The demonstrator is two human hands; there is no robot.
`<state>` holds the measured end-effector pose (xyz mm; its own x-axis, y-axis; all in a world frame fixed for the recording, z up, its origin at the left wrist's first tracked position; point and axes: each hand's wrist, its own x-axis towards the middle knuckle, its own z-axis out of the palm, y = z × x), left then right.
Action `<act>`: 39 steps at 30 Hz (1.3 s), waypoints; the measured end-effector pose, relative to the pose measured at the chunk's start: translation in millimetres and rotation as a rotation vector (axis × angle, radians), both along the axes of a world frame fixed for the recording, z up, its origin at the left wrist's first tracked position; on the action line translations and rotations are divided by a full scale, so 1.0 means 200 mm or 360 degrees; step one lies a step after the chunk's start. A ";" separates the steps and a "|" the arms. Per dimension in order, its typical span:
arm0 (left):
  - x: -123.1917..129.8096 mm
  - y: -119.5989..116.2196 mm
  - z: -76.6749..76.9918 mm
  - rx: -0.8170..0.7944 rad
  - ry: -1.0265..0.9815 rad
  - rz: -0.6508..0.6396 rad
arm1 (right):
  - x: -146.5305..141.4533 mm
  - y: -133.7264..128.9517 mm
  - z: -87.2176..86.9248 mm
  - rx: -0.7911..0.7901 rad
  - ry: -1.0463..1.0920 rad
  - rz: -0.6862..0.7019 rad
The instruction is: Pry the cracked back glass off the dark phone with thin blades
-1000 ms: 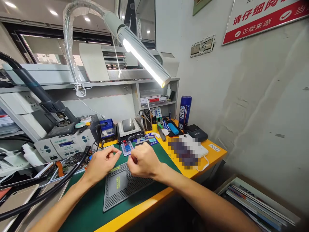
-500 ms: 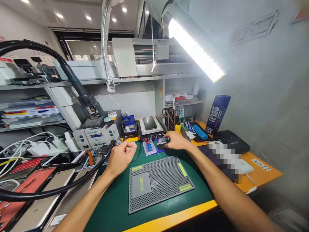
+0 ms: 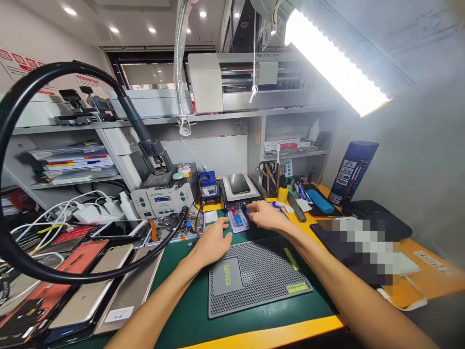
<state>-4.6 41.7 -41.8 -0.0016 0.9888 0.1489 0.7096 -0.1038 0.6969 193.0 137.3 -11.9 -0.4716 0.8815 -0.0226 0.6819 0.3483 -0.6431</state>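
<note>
**Reader:** What is the state of each grip?

**Legend:** The left grip (image 3: 214, 244) has thumb and fingers parted, a modest gap between them, above the upper left edge of a grey textured mat (image 3: 261, 271). The right grip (image 3: 268, 215) has its fingers bent; whether they hold anything cannot be told.

**Reader:** And the blue-and-clear packet (image 3: 238, 221)?

**Legend:** It lies between the two, just left of the right grip's fingertips and ahead of the left grip, on a green sheet (image 3: 174, 300) covering the yellow surface (image 3: 290, 332).

**Reader:** What obstructs?

**Legend:** Directly beyond the right grip stands a low device (image 3: 238, 198) bearing a dark phone (image 3: 239, 183). Left of the left grip, a black hose (image 3: 90, 277) arcs over a gold phone (image 3: 82, 300), its end near a tray of small parts (image 3: 174, 225).

**Reader:** What lies farther off?

**Legend:** Beyond the left grip, a grey control unit (image 3: 170, 208) and a blue unit (image 3: 208, 179); beyond and right of the right grip, a yellow bottle (image 3: 282, 194), a slim grey tool (image 3: 297, 206) and a tilted blue can (image 3: 352, 172). A lit lamp (image 3: 334, 63) hangs above.
</note>
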 end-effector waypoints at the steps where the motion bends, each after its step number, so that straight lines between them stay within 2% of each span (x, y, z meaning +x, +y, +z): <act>1: 0.02 0.00 0.00 -0.0012 -0.0012 -0.0003 | -0.03 -0.01 -0.01 -0.0052 0.0016 -0.0018; 4: 0.06 0.00 -0.01 -0.0037 -0.0073 -0.0014 | -0.07 -0.03 -0.04 -0.0221 0.0093 -0.0074; 9: 0.06 0.00 -0.02 -0.0096 -0.0217 0.0027 | -0.03 -0.02 -0.06 -0.0485 0.0345 -0.0095; 15: 0.04 0.01 -0.03 -0.0085 -0.0277 0.0069 | -0.03 -0.02 -0.09 -0.0537 0.0451 -0.0144; 19: 0.05 0.00 -0.01 -0.0009 -0.0280 0.0110 | -0.03 -0.03 -0.09 -0.0475 0.0446 -0.0160; 28: -0.02 -0.05 0.08 0.0274 -0.0319 0.0297 | 0.02 -0.08 -0.04 -0.0066 0.0271 -0.0182; 34: -0.04 -0.05 0.09 0.0330 -0.0401 0.0361 | 0.01 -0.12 0.00 0.0063 0.0108 -0.0196; 39: -0.05 -0.04 0.09 0.0313 -0.0427 0.0384 | 0.02 -0.12 0.00 0.0107 0.0028 -0.0195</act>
